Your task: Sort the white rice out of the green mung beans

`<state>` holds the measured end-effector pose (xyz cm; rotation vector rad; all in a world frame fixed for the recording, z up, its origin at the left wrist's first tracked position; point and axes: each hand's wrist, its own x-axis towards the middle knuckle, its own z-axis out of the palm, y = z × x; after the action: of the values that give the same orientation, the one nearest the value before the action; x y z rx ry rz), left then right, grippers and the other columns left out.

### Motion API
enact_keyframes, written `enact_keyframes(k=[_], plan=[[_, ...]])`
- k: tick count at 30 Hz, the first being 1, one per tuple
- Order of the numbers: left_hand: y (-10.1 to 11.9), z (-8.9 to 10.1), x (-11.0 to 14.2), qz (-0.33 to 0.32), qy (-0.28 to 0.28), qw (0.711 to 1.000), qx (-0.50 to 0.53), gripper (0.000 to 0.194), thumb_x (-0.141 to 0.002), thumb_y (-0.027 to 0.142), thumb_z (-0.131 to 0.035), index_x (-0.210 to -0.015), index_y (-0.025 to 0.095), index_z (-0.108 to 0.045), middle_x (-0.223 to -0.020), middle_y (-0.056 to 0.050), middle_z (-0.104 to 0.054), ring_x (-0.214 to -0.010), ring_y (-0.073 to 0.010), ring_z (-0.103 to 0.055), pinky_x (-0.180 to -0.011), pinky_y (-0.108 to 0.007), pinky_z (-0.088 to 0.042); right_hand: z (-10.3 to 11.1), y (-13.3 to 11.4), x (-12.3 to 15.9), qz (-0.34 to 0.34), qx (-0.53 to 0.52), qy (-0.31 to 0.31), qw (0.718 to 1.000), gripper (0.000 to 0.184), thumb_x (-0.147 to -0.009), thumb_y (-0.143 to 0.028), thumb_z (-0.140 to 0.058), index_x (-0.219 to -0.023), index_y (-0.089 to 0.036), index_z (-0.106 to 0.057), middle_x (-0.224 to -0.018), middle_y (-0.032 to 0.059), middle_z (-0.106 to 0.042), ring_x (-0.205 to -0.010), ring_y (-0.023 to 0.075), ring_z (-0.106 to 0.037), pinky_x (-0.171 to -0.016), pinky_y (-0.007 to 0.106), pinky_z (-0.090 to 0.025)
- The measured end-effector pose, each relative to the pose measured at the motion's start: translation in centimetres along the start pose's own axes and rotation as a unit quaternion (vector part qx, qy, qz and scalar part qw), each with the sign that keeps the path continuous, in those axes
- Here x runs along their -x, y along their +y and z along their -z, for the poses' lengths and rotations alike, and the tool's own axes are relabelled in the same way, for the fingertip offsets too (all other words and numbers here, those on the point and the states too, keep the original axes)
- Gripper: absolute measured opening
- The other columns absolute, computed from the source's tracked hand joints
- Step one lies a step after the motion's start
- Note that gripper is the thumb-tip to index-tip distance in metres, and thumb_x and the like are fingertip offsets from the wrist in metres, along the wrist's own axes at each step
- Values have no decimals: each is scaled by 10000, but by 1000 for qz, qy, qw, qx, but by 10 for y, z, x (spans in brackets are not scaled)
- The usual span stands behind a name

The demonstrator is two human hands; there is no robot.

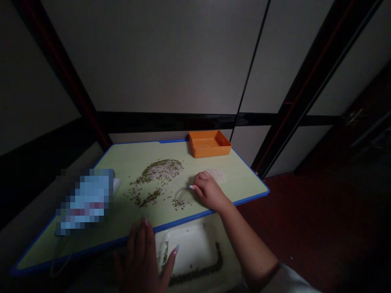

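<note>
My right hand point(207, 190) is closed, its fingertips pinching a thin, curved loop point(183, 194) whose exact kind I cannot make out. That loop touches a few small dark green grains point(179, 204) near the table's front edge. Just beyond the hand lies a pale heap of rice-like grains point(216, 175). A larger heap of mixed pale and green grains point(161, 171) spreads over the table's middle. My left hand point(143, 256) is open, fingers extended, at the front edge. Beside its thumb, below the table, is a white tub point(192, 252) with dark green grains along its inner edges.
The pale yellow-green table point(128, 152) has a blue rim. An orange open box point(210, 152) stands at its back right corner. A pixelated blue object point(88, 199) lies on the left side. Cabinet-like panels point(171, 61) rise behind, and reddish floor point(299, 219) shows to the right.
</note>
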<state>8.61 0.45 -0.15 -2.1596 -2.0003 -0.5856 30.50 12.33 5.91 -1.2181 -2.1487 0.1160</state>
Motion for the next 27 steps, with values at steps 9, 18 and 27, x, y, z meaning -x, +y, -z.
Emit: enact_keyframes(k=[9, 18, 27], plan=[[3, 2, 0, 2, 7, 1000, -2, 714, -879, 456, -278, -1461, 47, -207, -1517, -215, -340, -1444, -318, -212, -1127, -611, -195, -1, 1, 1, -6, 8, -3, 1000, 210, -947, -261, -499, -797, -164, -610, -855, 58, -571, -845, 183, -468, -791, 316, -383], [3, 3, -1, -3, 3, 1000, -10, 717, -876, 454, -283, -1464, 54, -196, -1521, -213, -335, -1449, -307, -211, -1127, -606, -199, -2, 1, 1, -2, -5, -3, 1000, 207, -946, -261, -505, -795, -162, -606, -851, 53, -569, -844, 179, -469, -790, 311, -382], [0, -2, 0, -19, 17, 1000, -13, 719, -877, 453, -290, -1468, 57, -182, -1510, -218, -352, -1430, -335, -242, -1091, -634, -246, 0, -1, 0, 19, -20, -8, 1000, 210, -935, -252, -527, -753, -163, -584, -831, 50, -566, -840, 177, -475, -769, 303, -382]])
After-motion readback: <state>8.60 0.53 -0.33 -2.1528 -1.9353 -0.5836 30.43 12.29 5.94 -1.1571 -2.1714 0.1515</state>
